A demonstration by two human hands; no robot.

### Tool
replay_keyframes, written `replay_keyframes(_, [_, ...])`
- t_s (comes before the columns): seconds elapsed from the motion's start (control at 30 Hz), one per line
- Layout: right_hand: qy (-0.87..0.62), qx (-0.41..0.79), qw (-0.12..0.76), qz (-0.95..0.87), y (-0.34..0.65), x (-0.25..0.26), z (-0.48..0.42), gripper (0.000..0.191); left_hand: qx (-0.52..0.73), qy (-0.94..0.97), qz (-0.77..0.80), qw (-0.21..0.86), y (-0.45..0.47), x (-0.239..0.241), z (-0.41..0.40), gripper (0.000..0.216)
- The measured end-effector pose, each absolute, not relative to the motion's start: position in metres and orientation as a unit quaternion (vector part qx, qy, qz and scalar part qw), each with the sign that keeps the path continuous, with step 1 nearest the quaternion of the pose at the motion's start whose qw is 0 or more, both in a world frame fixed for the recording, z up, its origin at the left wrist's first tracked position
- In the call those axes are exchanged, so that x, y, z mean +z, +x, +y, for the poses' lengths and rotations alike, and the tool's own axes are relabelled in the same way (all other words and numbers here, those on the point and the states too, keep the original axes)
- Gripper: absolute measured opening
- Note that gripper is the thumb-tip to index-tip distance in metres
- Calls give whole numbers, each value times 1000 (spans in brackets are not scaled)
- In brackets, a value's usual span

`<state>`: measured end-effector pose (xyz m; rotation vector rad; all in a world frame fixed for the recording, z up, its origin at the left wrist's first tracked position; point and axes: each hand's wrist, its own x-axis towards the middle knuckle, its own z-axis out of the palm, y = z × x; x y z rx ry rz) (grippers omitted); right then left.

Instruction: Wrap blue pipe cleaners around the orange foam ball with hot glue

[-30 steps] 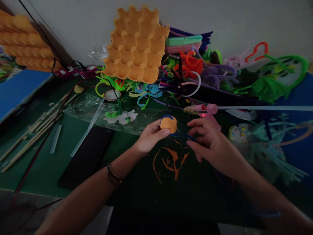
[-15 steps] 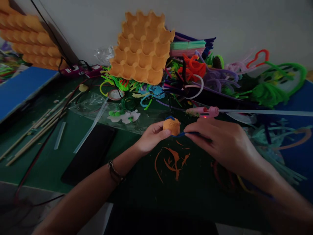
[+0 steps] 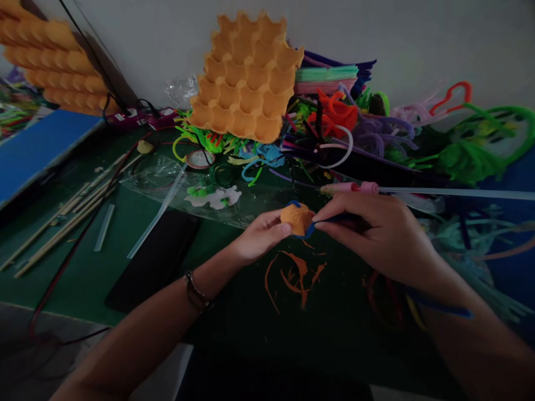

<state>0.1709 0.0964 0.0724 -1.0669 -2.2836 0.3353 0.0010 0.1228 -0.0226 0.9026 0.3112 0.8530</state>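
Note:
My left hand (image 3: 259, 236) pinches a small orange cup cut from an egg tray (image 3: 296, 218) just above the dark green table. A blue pipe cleaner (image 3: 307, 229) runs round the cup's edge. My right hand (image 3: 371, 234) is closed on that blue pipe cleaner, its fingertips pressed against the cup's right side; the rest of the wire trails back along my right forearm. A pink glue gun (image 3: 355, 188) with a long clear stick lies just behind my right hand.
An orange egg tray (image 3: 246, 78) leans on the wall above a heap of coloured pipe cleaners (image 3: 376, 128). A black phone (image 3: 154, 262), wooden sticks (image 3: 62, 217), a plastic bag (image 3: 188, 189) and orange trimmings (image 3: 292, 275) lie on the table. More egg trays (image 3: 50, 61) sit far left.
My right hand moved left and closed on the blue pipe cleaner, bringing it up against the orange cup. The left hand kept hold of the cup.

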Motion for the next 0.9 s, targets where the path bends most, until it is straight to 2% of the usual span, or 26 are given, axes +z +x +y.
replay_keyframes(0.17, [-420,156,322,-834,172,70,96,7,381,425,138,809,0,-20,122,37])
replay_keyframes(0.3, [-417,121,328,-839,175,72,96,8,370,426,146,812,0,-21,120,41])
replay_keyframes(0.5, [-408,32,288,-866,178,77,95,11,353,456,148,803,-2,-20,118,40])
replay_keyframes(0.8, [-413,39,307,-856,179,75,96,8,339,507,150,778,-2,-20,120,50])
replay_keyframes(0.9, [-402,31,307,-862,181,74,97,8,331,528,133,770,-3,-17,121,46])
